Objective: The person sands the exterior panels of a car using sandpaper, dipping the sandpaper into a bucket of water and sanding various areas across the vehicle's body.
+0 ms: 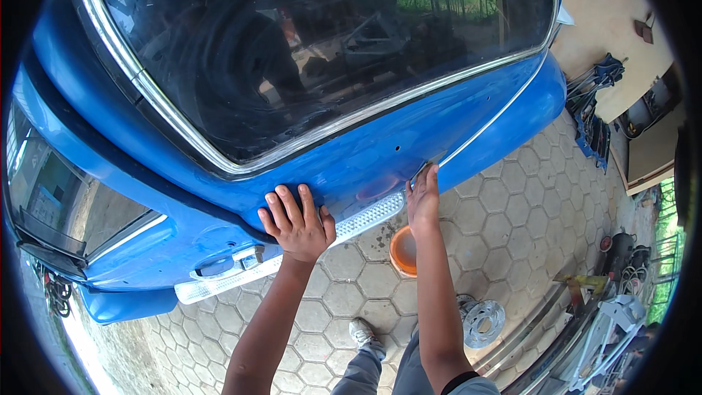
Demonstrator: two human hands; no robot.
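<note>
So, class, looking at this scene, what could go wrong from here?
Pinched fingers: the bare right hand is at the lower edge of the blue panel, so its fingertips might get caught if the panel shifts.
A spill or stumble: the orange bowl sits on the paving ahead of the feet, and could be kicked.
A trip: the metal disc lies underfoot to the right.
</note>
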